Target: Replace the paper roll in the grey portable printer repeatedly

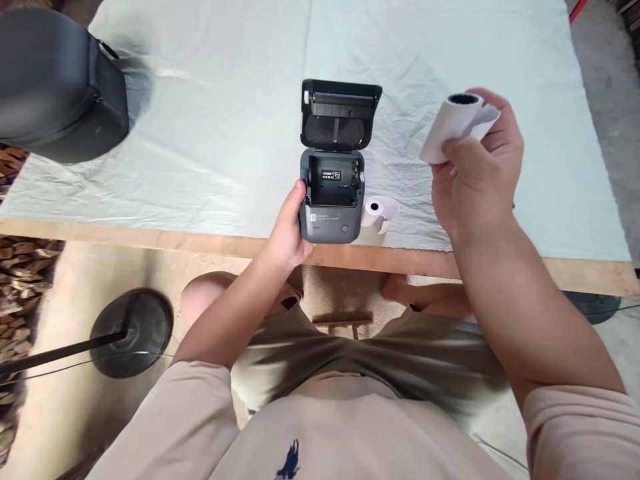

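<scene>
Your outstretched left grip (pixel 289 233) clasps a boxy dark-grey plastic printer (pixel 332 180). Your raised right grip (pixel 481 163) pinches a white paper roll (pixel 445 128).

A wrinkled, pale green cloth (pixel 220 80) covered the table (pixel 100 234), leaving its wooden front edge bare. Below, the brightly lit, pale floor (pixel 75 287) carried soft shadows. A round black base (pixel 147 327) stood at left, a dark pole (pixel 55 353) slanting from it, and split firewood (pixel 20 267) lay piled along the left side
</scene>
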The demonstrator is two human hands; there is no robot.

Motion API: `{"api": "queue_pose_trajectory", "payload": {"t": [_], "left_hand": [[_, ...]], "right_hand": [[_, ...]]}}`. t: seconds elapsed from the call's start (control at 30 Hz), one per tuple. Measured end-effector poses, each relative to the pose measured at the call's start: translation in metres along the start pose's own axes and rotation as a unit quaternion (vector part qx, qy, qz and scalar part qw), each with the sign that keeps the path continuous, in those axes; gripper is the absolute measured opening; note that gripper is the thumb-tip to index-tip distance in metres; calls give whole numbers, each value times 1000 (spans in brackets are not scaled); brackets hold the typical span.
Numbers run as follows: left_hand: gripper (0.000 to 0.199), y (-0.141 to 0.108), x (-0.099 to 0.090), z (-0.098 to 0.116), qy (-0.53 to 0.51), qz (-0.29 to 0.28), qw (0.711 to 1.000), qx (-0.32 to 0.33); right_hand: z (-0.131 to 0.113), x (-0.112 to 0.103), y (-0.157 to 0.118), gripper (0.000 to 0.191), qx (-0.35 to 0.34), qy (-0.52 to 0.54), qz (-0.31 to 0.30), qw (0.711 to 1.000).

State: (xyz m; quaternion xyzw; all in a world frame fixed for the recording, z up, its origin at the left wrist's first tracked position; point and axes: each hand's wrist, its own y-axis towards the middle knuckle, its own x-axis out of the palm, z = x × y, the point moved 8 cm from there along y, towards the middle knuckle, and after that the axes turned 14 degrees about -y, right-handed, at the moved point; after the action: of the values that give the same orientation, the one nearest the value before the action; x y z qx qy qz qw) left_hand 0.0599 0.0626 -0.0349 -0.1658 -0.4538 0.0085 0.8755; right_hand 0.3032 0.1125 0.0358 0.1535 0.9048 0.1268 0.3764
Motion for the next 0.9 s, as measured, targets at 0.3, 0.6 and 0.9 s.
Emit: {"api": "queue_pose_trajectory", "payload": {"t": [0.3, 0.6, 0.9], "left_hand": [[34, -3, 1, 4, 45, -11, 998, 31], [37, -3, 5, 3, 59, -31, 997, 37], [26, -6, 3, 8, 60, -16, 998, 31]], "right_hand": [[-117, 30, -57, 64, -260, -219, -153, 928], [-111, 39, -54, 34, -284, -225, -120, 924], [-115, 36, -79, 24, -370, -149, -120, 909]]}}
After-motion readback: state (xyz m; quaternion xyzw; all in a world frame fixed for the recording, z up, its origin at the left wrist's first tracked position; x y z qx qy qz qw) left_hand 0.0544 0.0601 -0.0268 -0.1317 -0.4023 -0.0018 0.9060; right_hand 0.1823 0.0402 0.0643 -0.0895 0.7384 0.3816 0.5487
